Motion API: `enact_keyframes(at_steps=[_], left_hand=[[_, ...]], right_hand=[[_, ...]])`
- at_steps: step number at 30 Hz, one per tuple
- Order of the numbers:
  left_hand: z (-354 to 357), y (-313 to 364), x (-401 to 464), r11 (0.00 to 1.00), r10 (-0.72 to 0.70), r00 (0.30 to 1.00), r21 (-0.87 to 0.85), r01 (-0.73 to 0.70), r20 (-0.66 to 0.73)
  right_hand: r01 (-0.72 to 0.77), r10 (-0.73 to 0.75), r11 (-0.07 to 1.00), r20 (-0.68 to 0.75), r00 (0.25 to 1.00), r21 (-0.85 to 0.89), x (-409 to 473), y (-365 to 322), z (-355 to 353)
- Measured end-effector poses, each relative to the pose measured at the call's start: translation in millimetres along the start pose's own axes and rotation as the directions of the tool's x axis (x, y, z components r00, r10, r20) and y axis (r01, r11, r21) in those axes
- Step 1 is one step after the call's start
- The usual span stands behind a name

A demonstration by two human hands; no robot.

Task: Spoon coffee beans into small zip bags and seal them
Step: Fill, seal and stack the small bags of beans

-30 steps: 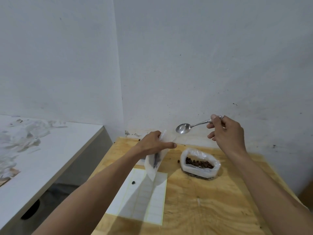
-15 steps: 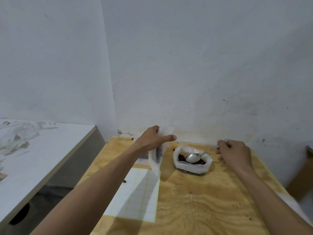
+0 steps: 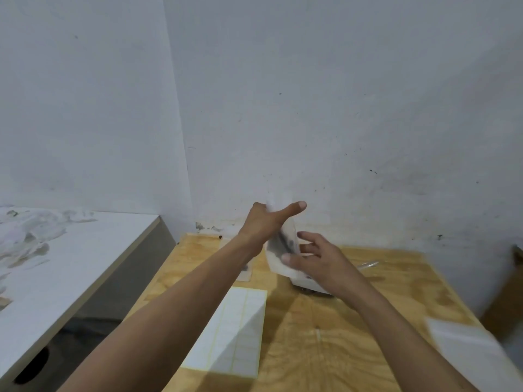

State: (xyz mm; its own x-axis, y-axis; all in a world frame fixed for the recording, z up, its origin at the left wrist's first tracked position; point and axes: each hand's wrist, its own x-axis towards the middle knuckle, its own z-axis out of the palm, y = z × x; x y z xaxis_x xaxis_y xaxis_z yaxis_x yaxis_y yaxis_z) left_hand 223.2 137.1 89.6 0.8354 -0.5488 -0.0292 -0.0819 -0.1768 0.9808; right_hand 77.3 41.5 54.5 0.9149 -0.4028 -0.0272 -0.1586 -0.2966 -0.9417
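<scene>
your left hand (image 3: pixel 266 224) holds the bag (image 3: pixel 283 250) up above the plywood worktop (image 3: pixel 325 343), fingers curled round its top edge and the thumb sticking straight out to the right. the bag is thin, cloudy plastic, limp and creased, with a dark smear of beans (image 3: pixel 284 240) showing through it; motion blurs the detail. your right hand (image 3: pixel 317 261) is at the bag's lower half, fingers spread and loose, thumb tip on the plastic, not yet gripping.

behind your right hand sits the white tub (image 3: pixel 304 280), mostly hidden by wrist and bag. the spoon (image 3: pixel 368 264) lies just right of the hand, a pale blurred streak. a white label sheet (image 3: pixel 235 335) with a faint grid lies flat near the front left, partly in your arm's shadow. a white counter (image 3: pixel 70 264) with crumpled plastic (image 3: pixel 31 236) stands to the left.
</scene>
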Motion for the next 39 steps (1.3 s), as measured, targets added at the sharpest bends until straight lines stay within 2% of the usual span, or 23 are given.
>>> enact_keyframes(at_steps=[2, 5, 8, 10, 12, 15, 17, 22, 29, 33, 39], left_hand=[[0.2, 6.6, -3.7, 1.000, -0.003, 1.000, 0.002, 0.003, -0.005], [-13.7, 10.9, -7.8, 0.995, 0.102, 0.995, -0.013, -0.103, -0.021], [-32.0, 8.8, -7.2, 0.972, 0.212, 0.972, -0.084, -0.221, -0.100], [-39.5, 6.7, -5.6, 0.967, 0.229, 0.963, -0.086, -0.242, -0.140], [-43.0, 3.8, -3.9, 0.965, 0.240, 0.958, -0.069, -0.253, -0.153], [-41.7, 0.4, -6.7, 0.969, 0.235, 0.961, -0.040, -0.243, -0.142], [-39.4, -3.4, -8.4, 0.968, 0.244, 0.962, -0.019, -0.249, -0.123], [-31.4, -6.6, -13.5, 0.959, 0.281, 0.955, 0.048, -0.278, -0.090], [-30.7, -2.6, -16.9, 0.956, 0.285, 0.955, 0.096, -0.278, -0.079], [-31.5, -1.4, -20.5, 0.952, 0.300, 0.951, 0.098, -0.292, -0.079], [-30.7, -2.0, -21.1, 0.958, 0.283, 0.953, 0.082, -0.276, -0.104]], right_hand=[[0.018, -0.018, 1.000, -0.004, 1.000, 0.014, 6.5, 1.8, 11.3], [0.006, -0.002, 0.991, -0.031, 1.000, 0.131, 12.7, 5.1, 14.5], [-0.047, 0.039, 0.962, 0.034, 0.999, 0.269, 13.2, 4.6, 15.0], [-0.031, 0.018, 0.968, 0.052, 0.998, 0.251, 12.2, 0.4, 13.7], [0.003, -0.008, 0.969, 0.018, 1.000, 0.247, 13.2, -6.8, 9.2], [0.058, -0.031, 0.964, -0.106, 0.994, 0.258, 22.1, -17.7, -3.1], [0.086, -0.051, 0.970, -0.157, 0.986, 0.227, 27.3, -27.4, -13.4], [0.069, -0.066, 0.997, -0.102, 0.993, 0.026, 37.1, -45.3, -25.1], [0.056, -0.056, 0.998, -0.065, 0.996, -0.012, 43.7, -58.2, -21.6], [0.073, -0.073, 0.997, -0.092, 0.993, 0.002, 48.7, -61.7, -15.2], [0.079, -0.088, 0.994, -0.110, 0.990, -0.081, 54.1, -59.3, -7.7]])
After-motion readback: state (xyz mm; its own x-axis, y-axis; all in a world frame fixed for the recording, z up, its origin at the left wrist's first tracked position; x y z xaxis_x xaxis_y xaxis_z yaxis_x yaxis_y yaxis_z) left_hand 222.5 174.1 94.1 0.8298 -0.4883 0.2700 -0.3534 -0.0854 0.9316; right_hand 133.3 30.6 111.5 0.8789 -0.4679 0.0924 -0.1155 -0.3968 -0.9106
